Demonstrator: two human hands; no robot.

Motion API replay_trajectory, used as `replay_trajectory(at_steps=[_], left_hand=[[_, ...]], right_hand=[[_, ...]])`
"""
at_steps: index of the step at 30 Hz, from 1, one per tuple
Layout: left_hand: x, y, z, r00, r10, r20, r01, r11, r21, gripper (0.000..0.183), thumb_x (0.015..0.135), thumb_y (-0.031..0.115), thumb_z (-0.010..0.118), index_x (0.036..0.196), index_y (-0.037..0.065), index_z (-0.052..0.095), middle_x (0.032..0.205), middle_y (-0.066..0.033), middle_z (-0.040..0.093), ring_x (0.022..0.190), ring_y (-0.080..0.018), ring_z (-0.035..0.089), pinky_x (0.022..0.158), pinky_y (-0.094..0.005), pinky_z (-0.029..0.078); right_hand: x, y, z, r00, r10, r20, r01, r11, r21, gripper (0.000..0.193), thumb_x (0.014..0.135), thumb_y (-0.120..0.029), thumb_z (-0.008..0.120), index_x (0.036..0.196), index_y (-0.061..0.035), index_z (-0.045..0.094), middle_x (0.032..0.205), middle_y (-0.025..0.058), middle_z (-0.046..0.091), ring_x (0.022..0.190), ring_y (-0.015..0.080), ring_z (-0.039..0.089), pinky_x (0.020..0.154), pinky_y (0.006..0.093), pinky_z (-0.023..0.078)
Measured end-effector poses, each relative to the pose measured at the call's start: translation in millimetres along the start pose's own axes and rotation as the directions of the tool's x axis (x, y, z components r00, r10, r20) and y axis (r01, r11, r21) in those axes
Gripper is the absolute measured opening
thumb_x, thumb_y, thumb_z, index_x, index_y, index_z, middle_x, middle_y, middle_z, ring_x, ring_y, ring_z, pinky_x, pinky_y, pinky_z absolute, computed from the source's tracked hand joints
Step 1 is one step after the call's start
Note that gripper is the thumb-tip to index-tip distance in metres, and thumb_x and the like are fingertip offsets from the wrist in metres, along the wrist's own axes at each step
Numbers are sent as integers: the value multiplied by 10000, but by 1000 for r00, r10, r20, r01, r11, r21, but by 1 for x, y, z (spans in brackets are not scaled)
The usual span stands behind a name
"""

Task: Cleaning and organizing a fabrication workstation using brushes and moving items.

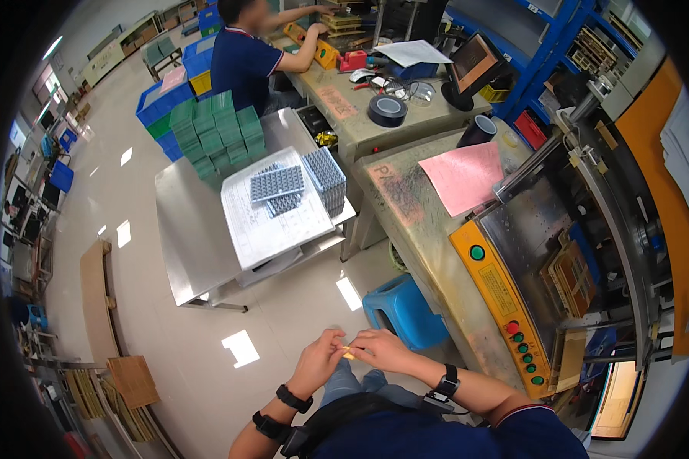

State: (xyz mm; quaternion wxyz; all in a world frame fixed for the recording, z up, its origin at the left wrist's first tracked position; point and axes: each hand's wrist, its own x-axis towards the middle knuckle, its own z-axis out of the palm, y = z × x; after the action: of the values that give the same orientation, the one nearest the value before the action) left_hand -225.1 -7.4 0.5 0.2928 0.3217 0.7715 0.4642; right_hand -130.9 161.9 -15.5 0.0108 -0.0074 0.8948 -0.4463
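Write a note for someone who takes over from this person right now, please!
Left hand and right hand meet in front of the body, fingers of both pinching one small yellowish piece; what it is cannot be told.
The hands are above the floor, beside the blue plastic stool.
The grey trays lie on the steel table, untouched.
The press machine stands to the right.
Done or left: cannot be told.

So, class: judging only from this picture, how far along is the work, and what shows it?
Done, it seems: grey trays and green stacks sit piled on the steel table. In hand: the left hand and right hand pinch a small yellowish piece together. Left: the press beside them shows brown parts inside; how many remain cannot be told.
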Motion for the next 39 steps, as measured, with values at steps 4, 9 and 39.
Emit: replay_trajectory(at_steps=[4,9,39], left_hand=[[-18,-32,10,993,-109,-51,107,993,-54,279,806,54,649,1038,23,498,801,-107,624,760,-215,641,693,-297,515],[-30,-63,5,970,-186,-159,199,978,70,287,775,71,686,990,32,500,780,-90,624,746,-210,634,670,-297,509],[-70,-165,-88,939,-344,24,322,900,295,272,868,142,600,1101,19,534,1004,-174,589,848,-299,588,716,-380,486]], right_hand=[[7,6,25,992,7,123,2,997,-76,209,842,-293,572,898,-94,603,873,65,585,881,270,570,748,395,441],[31,22,59,950,90,300,-92,996,-8,235,824,-289,594,933,-80,602,849,78,576,864,273,569,728,387,450],[70,321,133,409,910,65,-310,71,948,93,909,-181,508,921,-113,571,806,39,624,678,135,590,603,294,502]])
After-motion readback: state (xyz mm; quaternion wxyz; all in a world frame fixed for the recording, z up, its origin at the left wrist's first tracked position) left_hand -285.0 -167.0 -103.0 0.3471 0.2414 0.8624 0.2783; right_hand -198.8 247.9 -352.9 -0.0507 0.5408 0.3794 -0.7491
